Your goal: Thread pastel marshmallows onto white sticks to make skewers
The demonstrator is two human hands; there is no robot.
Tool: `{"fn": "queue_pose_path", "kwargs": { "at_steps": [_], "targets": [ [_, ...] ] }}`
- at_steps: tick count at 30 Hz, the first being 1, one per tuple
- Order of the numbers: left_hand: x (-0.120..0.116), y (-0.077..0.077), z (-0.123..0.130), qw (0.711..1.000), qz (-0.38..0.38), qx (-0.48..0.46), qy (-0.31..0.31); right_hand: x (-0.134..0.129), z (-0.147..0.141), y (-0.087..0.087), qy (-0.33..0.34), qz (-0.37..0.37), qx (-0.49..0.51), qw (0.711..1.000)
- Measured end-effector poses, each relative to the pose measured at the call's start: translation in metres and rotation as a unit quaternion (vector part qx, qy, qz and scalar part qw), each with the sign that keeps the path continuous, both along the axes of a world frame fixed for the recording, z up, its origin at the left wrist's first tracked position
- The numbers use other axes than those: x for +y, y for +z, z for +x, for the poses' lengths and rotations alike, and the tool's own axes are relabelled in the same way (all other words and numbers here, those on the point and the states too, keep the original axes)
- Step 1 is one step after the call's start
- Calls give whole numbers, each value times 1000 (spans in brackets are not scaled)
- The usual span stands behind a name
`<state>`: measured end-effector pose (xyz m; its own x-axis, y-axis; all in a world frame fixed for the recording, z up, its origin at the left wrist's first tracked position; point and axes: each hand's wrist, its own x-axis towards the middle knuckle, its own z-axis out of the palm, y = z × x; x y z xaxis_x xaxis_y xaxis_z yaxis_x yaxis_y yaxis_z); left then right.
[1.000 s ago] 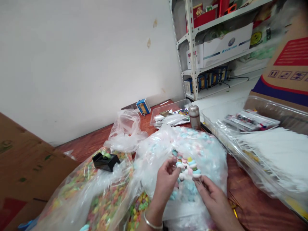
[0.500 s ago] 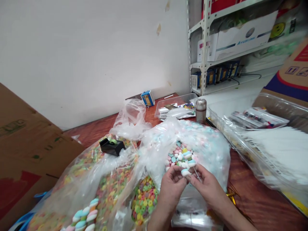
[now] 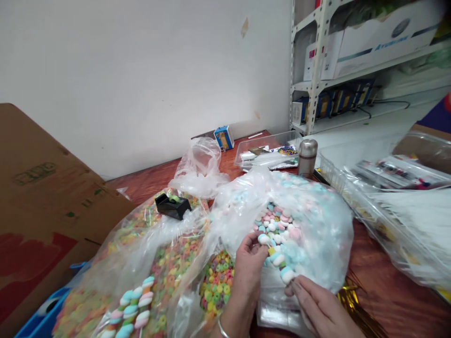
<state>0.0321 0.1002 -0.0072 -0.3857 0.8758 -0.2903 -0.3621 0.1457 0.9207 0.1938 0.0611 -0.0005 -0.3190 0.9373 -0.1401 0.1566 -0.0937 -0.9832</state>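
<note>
A candy skewer (image 3: pixel 278 259) with blue-and-white marshmallows and yellow and green pieces slants between my hands. Its lower end is pinched in the fingers of my right hand (image 3: pixel 319 305). At the upper end, the closed fingers of my left hand (image 3: pixel 248 265) hold a blue-and-white marshmallow (image 3: pixel 263 239); whether the stick passes through it I cannot tell. Just behind is an opened clear bag (image 3: pixel 324 230) of pastel marshmallows. To the left, an open bag (image 3: pixel 185 300) shows colourful gummy rings (image 3: pixel 217 284). Several loaded candy skewers (image 3: pixel 130 310) lie on the bags at lower left.
A black tape dispenser (image 3: pixel 172 206) sits on the bags. Behind stand a metal flask (image 3: pixel 307 157) and a clear tray (image 3: pixel 243 159). A large plastic bin (image 3: pixel 355 211) holds white sticks at right; a cardboard box (image 3: pixel 42 188) leans in at left. Gold tinsel (image 3: pixel 359 305) lies near my right hand.
My hands have moved apart: the right has slid down to the skewer's lower end, while the left is at its upper end with a marshmallow. The view has turned slightly left.
</note>
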Motion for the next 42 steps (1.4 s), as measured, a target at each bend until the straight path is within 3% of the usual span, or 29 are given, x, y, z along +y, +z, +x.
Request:
{"fn": "queue_pose_path", "kwargs": {
  "at_steps": [5, 15, 22, 28, 33, 37, 42],
  "targets": [
    [-6, 10, 1, 999, 6, -45, -24, 4, -1, -15, 45, -10, -23, 999],
    [-5, 8, -2, 987, -11, -157, 22, 3, 1, -2, 43, -10, -24, 999],
    [-7, 5, 0, 985, -11, -171, 22, 3, 0, -14, 62, -20, -10, 998],
    [-10, 4, 5, 990, -3, -138, 15, -1, -6, -16, 36, -125, 44, 991],
    [-13, 1, 7, 996, 39, -83, -16, -6, -14, -19, 1, -244, 121, 962],
    [-12, -5, 9, 996, 46, -77, -2, -7, -22, -24, 3, -232, 144, 962],
    [-11, -8, 14, 996, 34, -78, 27, -6, -28, -29, -4, -162, 124, 979]
  ]
}}
